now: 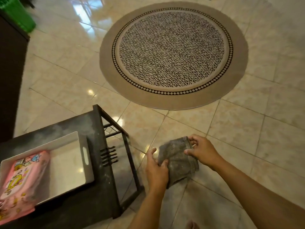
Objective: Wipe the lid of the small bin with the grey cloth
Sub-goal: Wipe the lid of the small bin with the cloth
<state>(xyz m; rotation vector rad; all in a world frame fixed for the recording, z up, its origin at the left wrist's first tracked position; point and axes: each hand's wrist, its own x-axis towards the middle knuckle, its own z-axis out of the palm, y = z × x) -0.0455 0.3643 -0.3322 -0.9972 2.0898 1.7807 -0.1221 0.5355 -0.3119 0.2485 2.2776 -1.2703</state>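
Note:
The grey cloth [177, 160] is bunched and held over the tiled floor, low in the middle of the head view. My left hand [156, 168] grips its lower left edge. My right hand [202, 150] pinches its upper right edge with fingers and thumb. A green plastic object [18, 15] stands at the top left corner, blurred and cut off by the frame; I cannot tell if it is the small bin. No lid is visible.
A dark dusty side table [92, 129] stands at the lower left, bearing a white tray [82, 156] with a pink packet [21, 180]. A dark cabinet [11, 71] fills the left edge. A round patterned rug [173, 53] lies ahead on glossy tiles.

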